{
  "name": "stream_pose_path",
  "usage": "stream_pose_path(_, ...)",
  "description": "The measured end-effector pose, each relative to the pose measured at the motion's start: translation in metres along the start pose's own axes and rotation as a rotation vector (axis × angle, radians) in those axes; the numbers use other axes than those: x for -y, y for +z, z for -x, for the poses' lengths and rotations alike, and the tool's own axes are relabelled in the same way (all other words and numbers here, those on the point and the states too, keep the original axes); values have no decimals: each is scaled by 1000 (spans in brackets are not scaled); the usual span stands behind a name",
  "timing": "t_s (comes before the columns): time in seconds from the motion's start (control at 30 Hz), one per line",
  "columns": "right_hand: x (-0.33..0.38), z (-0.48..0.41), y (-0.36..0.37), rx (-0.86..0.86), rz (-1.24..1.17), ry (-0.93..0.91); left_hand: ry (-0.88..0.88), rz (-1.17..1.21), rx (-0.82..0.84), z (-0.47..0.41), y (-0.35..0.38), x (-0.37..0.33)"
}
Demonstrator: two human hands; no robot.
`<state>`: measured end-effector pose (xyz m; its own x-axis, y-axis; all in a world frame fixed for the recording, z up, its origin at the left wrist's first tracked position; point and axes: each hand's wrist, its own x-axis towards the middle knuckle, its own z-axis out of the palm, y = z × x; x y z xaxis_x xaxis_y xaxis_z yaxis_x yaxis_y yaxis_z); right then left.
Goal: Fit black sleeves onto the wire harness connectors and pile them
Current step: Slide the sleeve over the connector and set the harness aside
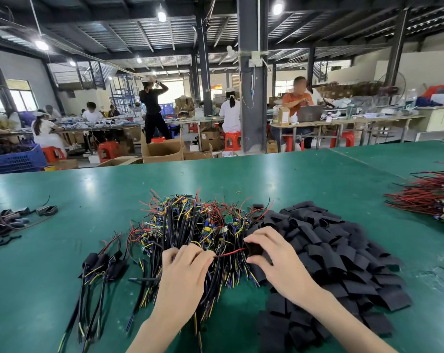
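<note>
Within right grip (pixel 279 266): 1 black sleeve (pixel 254 249).

Two hands: left hand (pixel 184 273), right hand (pixel 277 261). One harness heap (pixel 190 225), one sleeve heap (pixel 330 250), uncountable. Three smaller piles: sleeved pile (pixel 101 266) at 8 o'clock, dark pile (pixel 7 221) at 9, red pile (pixel 427 197) at 2.

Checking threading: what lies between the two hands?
Head view: a red wire runs from the left hand to the black sleeve the right hand pinches.
</note>
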<state>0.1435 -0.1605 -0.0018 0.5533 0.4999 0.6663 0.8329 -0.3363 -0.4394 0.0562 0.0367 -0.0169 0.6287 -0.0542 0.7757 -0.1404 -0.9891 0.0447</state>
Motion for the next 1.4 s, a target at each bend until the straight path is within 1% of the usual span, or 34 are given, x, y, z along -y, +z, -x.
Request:
stream_pose_path(0.07,4,1,4,38,254,-143,58,42,47,0,2,-4)
stream_pose_path(0.13,9,3,11,49,399,-226,92,118,134,1,3,-11)
stream_pose_path(0.2,13,6,18,79,399,-243,55,261,210,4,4,-16)
stream_pose_path(0.3,16,9,25,123,365,-250,-77,540,225,4,0,-24)
stream_pose_path(0.37,16,9,27,128,396,-279,-93,590,207,3,-2,-24)
stream_pose_path(0.43,14,8,25,142,464,-286,-94,582,240,5,-3,-19)
stream_pose_path(0.47,11,9,24,173,423,-242,-82,535,263,5,-4,-15)
stream_pose_path(0.53,9,8,21,181,221,-76,-41,358,293,5,-5,-6)
stream_pose_path(0.57,8,8,20,157,149,-36,-5,255,298,5,-6,-1)
stream_pose_path(0.63,5,6,19,110,94,-3,44,139,304,3,-6,5)
stream_pose_path(0.7,4,6,19,108,57,14,-19,187,329,2,-7,7)
stream_pose_path(0.8,5,7,17,159,48,12,-160,384,335,1,-6,5)
stream_pose_path(0.87,7,8,16,178,79,-28,-232,469,321,0,-6,0)
stream_pose_path(0.93,14,7,14,154,81,-62,-274,515,331,0,-6,-3)
stream_pose_path(1.0,19,6,12,120,198,-158,-254,505,316,1,-6,-4)
stream_pose_path(1.03,21,7,12,117,210,-194,-222,490,291,1,-7,-5)
stream_pose_path(1.13,20,9,14,134,99,-149,-147,471,221,-1,-9,-11)
stream_pose_path(1.23,17,7,14,138,22,-122,-144,503,151,-2,-11,-14)
stream_pose_path(1.3,18,5,12,172,-18,-106,-139,511,134,-2,-13,-14)
stream_pose_path(1.4,19,4,10,172,-55,-77,-145,517,139,-2,-13,-14)
